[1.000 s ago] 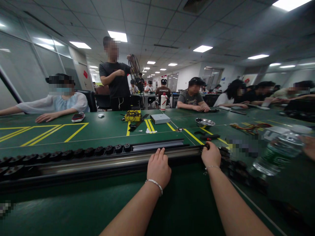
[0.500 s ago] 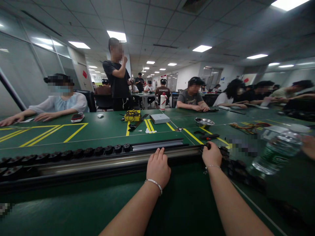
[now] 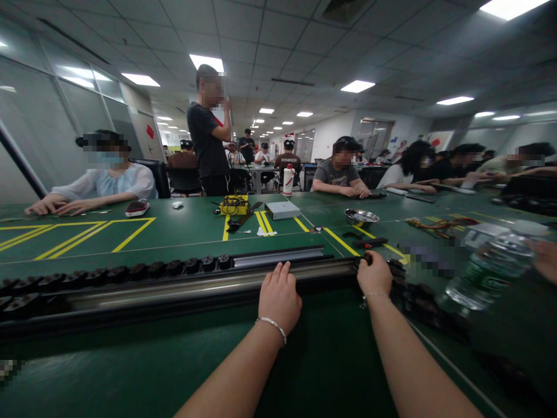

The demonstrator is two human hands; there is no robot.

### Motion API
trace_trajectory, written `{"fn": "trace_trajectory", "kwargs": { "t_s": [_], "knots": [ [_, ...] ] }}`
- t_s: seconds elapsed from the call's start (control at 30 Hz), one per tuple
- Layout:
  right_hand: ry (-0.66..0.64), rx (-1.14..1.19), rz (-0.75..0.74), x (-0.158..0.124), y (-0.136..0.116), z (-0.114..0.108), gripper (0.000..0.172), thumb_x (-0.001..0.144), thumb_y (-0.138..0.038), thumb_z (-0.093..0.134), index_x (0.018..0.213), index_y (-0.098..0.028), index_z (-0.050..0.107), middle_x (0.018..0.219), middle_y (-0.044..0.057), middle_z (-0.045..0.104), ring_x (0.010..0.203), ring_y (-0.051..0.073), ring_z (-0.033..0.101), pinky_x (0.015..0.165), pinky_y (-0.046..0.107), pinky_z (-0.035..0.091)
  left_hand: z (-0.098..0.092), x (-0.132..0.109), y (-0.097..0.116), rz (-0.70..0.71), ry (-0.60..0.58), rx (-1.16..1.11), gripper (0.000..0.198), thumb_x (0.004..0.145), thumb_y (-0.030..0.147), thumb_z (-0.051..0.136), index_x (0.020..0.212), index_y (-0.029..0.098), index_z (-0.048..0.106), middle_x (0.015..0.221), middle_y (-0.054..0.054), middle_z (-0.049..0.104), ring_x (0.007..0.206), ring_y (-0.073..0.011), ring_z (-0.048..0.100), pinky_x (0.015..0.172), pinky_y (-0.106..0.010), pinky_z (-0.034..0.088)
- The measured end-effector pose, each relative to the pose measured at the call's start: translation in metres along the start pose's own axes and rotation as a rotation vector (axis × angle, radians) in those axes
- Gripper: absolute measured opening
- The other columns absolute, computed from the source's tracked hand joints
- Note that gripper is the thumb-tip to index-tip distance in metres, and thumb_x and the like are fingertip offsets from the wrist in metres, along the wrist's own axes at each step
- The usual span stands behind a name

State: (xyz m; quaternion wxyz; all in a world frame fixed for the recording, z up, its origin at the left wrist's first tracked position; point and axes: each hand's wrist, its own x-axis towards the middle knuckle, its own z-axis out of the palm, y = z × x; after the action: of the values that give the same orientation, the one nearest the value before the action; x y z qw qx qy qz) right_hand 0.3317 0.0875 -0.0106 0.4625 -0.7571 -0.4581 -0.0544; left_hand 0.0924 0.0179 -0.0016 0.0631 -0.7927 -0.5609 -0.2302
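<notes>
A long dark metal rail (image 3: 174, 290) lies across the green table (image 3: 174, 238) in front of me, with a black cable chain (image 3: 130, 271) along its far side. My left hand (image 3: 279, 296) rests on top of the rail near its middle, fingers curled over it. My right hand (image 3: 374, 276) grips the rail's right end, where the chain bends round toward me. Both wrists wear thin bracelets.
A plastic water bottle (image 3: 487, 273) lies at the right by another person's hand (image 3: 543, 258). Farther back sit a metal bowl (image 3: 362, 216), a grey box (image 3: 282, 209), a yellow box (image 3: 235, 205) and coloured wires (image 3: 439, 225). People sit round the table; one stands behind it.
My hands and the rail have stayed put. The standing person has turned and raised a hand to the face; the seated person at the left has drawn an arm in.
</notes>
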Motion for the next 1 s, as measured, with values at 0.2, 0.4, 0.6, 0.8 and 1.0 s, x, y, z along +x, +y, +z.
{"fn": "trace_trajectory", "kwargs": {
  "t_s": [0.2, 0.4, 0.6, 0.8, 1.0],
  "knots": [
    [-0.001, -0.007, 0.017, 0.0005, 0.0007, -0.0004, 0.039, 0.075, -0.023, 0.045, 0.110, -0.013, 0.058, 0.103, 0.012, 0.059, 0.095, 0.024, 0.053, 0.085, 0.035, 0.039, -0.0006, 0.0002, -0.0001, 0.005, -0.001, -0.003, 0.029, 0.075, 0.021, 0.048, 0.103, 0.016, 0.056, 0.138, -0.009, 0.043, 0.130, -0.0226, 0.032, 0.102, -0.041, 0.031],
    [0.013, -0.003, 0.010, 0.0013, 0.0009, 0.0002, 0.040, 0.074, -0.023, 0.044, 0.110, -0.013, 0.058, 0.103, 0.013, 0.059, 0.094, 0.024, 0.053, 0.085, 0.036, 0.039, -0.0007, -0.0002, 0.0002, 0.003, 0.007, 0.007, 0.028, 0.075, 0.020, 0.048, 0.102, 0.017, 0.056, 0.138, -0.009, 0.043, 0.129, -0.0225, 0.033, 0.102, -0.040, 0.032],
    [0.025, -0.002, -0.010, 0.0009, 0.0027, 0.0014, 0.040, 0.075, -0.023, 0.044, 0.110, -0.013, 0.058, 0.104, 0.013, 0.059, 0.098, 0.024, 0.051, 0.086, 0.036, 0.038, 0.0000, -0.0013, -0.0010, 0.014, 0.014, 0.011, 0.036, 0.076, 0.021, 0.049, 0.111, 0.020, 0.053, 0.138, -0.007, 0.043, 0.129, -0.0223, 0.033, 0.103, -0.041, 0.031],
    [0.012, -0.007, -0.015, -0.0019, -0.0015, -0.0031, 0.042, 0.076, -0.021, 0.042, 0.115, -0.017, 0.055, 0.106, 0.011, 0.058, 0.097, 0.023, 0.051, 0.086, 0.034, 0.038, 0.0024, -0.0017, -0.0012, 0.013, 0.034, 0.013, 0.038, 0.077, 0.022, 0.047, 0.114, 0.021, 0.052, 0.138, -0.007, 0.043, 0.129, -0.0226, 0.033, 0.102, -0.040, 0.032],
    [0.003, 0.034, -0.083, -0.0015, -0.0024, -0.0041, 0.034, 0.075, -0.017, 0.040, 0.099, -0.016, 0.064, 0.101, 0.010, 0.059, 0.099, 0.021, 0.049, 0.092, 0.033, 0.035, 0.0030, -0.0022, -0.0015, 0.015, 0.052, 0.021, 0.036, 0.076, 0.021, 0.048, 0.112, 0.020, 0.053, 0.138, -0.007, 0.043, 0.129, -0.0230, 0.033, 0.102, -0.040, 0.032]
  ]
}}
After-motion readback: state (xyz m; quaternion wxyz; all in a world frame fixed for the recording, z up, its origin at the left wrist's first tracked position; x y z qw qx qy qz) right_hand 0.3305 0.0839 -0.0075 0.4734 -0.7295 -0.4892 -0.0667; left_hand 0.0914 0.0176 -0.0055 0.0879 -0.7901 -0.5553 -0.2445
